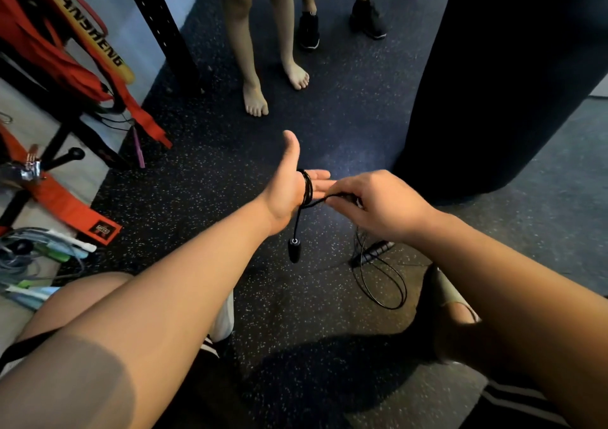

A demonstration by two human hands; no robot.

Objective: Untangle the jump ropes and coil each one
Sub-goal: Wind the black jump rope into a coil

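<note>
A thin black jump rope (307,186) is wound in several turns round the flat palm of my left hand (289,185), whose fingers are straight and whose thumb points up. One black handle (294,250) dangles below that hand on a short length of cord. My right hand (371,203) pinches the rope's free end just right of the left fingers and holds it taut. A second black jump rope (383,274) lies on the floor beneath my right forearm, with its handle and loose loops showing.
A big black punching bag (493,83) stands at the right. Bare feet (256,99) and black shoes (309,32) of other people stand ahead. At the left are a black rack post (158,23), orange straps (65,204) and a pile of pale ropes (36,264).
</note>
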